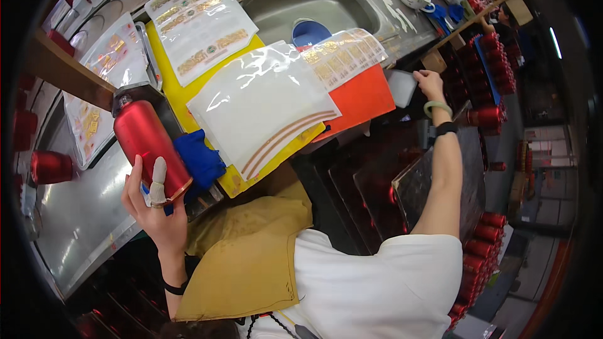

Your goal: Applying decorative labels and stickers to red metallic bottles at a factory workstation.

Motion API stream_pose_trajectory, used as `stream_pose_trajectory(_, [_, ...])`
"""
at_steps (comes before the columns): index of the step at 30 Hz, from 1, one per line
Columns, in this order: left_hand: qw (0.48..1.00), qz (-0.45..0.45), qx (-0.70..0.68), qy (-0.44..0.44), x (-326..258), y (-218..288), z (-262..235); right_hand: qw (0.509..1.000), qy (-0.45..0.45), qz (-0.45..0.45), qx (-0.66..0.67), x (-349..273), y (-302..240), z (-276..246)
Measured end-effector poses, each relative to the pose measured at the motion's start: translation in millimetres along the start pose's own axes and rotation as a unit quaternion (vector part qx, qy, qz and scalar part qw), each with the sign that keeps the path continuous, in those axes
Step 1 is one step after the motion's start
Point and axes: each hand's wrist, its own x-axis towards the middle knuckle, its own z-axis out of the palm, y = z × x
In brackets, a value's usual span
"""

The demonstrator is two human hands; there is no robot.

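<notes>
Your left hand (152, 204) is wrapped around the lower end of a red metal bottle (147, 140), fingers curled against its side, one of them taped in white. The bottle lies tilted on the steel counter (81, 213), its dark cap end pointing away from you. A blue cloth (200, 159) sits just beside the bottle, on its sink-ward side, touching it. Beyond the cloth lies a yellow board (242, 182) carrying clear sheets of gold decals (200, 24); an orange board (361, 99) adjoins it farther from the bottle. The steel sink (301, 3), with a blue bowl (310, 31) in it, lies behind those boards.

Your right hand (428, 83) is well apart from the bottle, past the orange board, fingers closed on the edge of a pale flat piece (402, 86). A green bangle and a dark band ring that wrist.
</notes>
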Motion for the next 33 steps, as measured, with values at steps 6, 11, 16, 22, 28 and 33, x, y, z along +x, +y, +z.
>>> stream_pose_trajectory(6, [0.999,0.006,0.037,-0.004,1.2,5.4,-1.3,0.965,-0.128,-0.188,0.129,39.8,-142.9,46.5])
stream_pose_trajectory(11, [0.999,-0.050,-0.017,-0.005,-2.2,4.0,-0.2,0.955,-0.260,-0.136,0.032,60.4,-197.7,53.8])
stream_pose_trajectory(16, [0.992,-0.112,-0.043,0.035,0.9,2.2,-4.8,0.972,-0.127,-0.166,-0.109,81.3,-218.5,93.5])
stream_pose_trajectory(22, [0.967,-0.176,-0.184,0.009,-3.4,-1.1,1.5,0.855,-0.209,-0.461,0.116,-4.2,-345.4,120.3])
stream_pose_trajectory(28, [0.971,-0.145,-0.188,0.009,-0.4,-10.0,1.9,0.873,-0.199,-0.418,-0.157,-35.0,-397.4,140.0])
stream_pose_trajectory(33, [0.955,-0.170,-0.241,0.002,-2.3,-17.7,2.4,0.832,-0.075,-0.549,0.019,-122.7,-439.4,60.4])
